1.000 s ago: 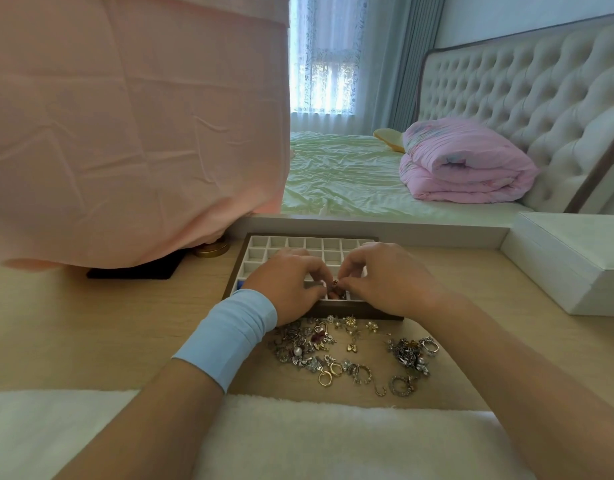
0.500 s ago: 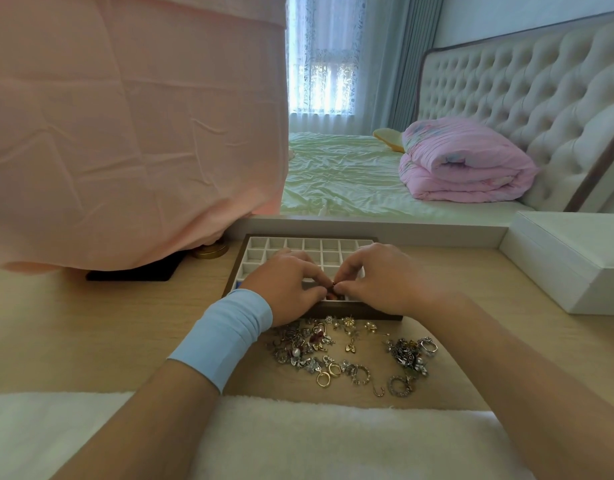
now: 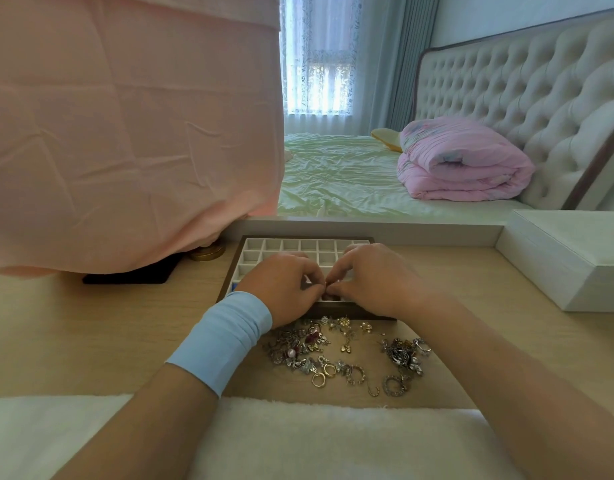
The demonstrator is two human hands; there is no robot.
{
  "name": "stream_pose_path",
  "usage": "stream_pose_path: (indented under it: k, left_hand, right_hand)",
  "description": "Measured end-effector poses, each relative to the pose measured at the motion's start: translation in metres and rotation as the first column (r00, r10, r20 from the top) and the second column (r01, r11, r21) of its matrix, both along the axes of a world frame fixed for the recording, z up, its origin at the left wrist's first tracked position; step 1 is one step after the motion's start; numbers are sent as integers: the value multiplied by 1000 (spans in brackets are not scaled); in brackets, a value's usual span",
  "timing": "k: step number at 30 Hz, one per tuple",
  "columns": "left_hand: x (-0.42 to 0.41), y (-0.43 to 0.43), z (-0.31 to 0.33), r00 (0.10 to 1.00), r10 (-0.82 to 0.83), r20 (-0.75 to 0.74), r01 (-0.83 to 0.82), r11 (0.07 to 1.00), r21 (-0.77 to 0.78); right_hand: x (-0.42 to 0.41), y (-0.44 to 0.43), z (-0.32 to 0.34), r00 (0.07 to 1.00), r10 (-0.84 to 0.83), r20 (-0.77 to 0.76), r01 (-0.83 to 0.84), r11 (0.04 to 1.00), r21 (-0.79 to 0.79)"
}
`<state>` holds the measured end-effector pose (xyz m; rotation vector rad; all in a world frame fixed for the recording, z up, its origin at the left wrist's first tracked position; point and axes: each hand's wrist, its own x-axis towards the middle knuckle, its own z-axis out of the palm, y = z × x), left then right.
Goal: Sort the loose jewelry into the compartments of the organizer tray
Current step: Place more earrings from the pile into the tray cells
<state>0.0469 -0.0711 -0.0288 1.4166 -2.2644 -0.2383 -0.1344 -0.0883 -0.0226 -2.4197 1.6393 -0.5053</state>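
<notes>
Left hand (image 3: 281, 289) and right hand (image 3: 371, 282) pinch one tiny piece (image 3: 328, 283) (barely visible) over one organizer tray (image 3: 298, 244).

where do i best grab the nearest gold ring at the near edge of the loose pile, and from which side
Pinch the gold ring by its band, coming from above on the near side: it seems to lie nearly flat, and only bare table borders it there, the pile lying behind.

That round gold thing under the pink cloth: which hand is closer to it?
Left. The left hand is to the right of the gold disc; the right hand lies farther right, beyond it.
</notes>
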Motion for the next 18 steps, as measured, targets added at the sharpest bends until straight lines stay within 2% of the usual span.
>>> stream_pose_path:
  k: [5,8,10,14,16,18]
  left_hand:
    - [-1,1,-2,999,-12,39,11,1000,22]
    - [-4,-2,-5,994,-8,107,6,1000,21]
    - [-5,-4,-7,996,3,94,-4,1000,5]
    - [-4,-6,-9,997,18,80,-22,998,53]
    - [-4,-5,-8,995,13,94,-19,997,68]
    - [-2,-4,-4,999,17,45,-21,996,85]
  right_hand:
    - [-8,-4,6,942,-31,333,4,997,80]
    - [-16,-6,10,879,-73,471,7,990,141]
    - [-18,-6,12,829,-95,551,-6,984,179]
    - [-19,-6,14,799,-117,590,-10,978,208]
    - [-19,-7,13,817,-101,568,-30,976,216]
    - [-16,-7,10,863,-65,501,-44,978,204]
